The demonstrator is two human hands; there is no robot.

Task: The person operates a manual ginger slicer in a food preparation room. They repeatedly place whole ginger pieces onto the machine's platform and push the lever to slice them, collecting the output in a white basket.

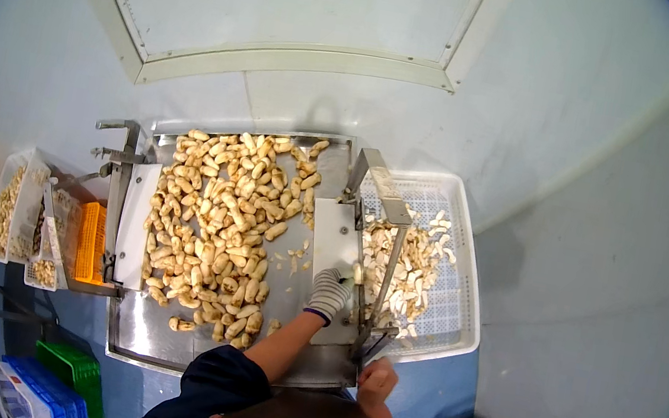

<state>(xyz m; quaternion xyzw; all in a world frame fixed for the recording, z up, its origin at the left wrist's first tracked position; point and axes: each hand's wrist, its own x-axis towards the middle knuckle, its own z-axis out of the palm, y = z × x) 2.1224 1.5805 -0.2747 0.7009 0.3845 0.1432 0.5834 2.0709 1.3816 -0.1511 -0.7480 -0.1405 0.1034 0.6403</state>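
Note:
My left hand, in a striped knit glove with a dark cuff, rests on the white cutting board. Its fingers hold a pale, thick-stemmed mushroom at the board's right edge, close beside the long blade of a lever cutter. Bare and curled into a fist, my right hand is at the near end of the cutter; the fist covers the handle. Whole mushrooms lie heaped on the steel tray to the left. Cut pieces fill part of a white plastic basket beyond the blade.
A metal bracket rises over the basket. At the tray's left end stands another cutter with a white board. Farther left are orange crates and white baskets of pieces. Green and blue crates stand below. A wall borders the back.

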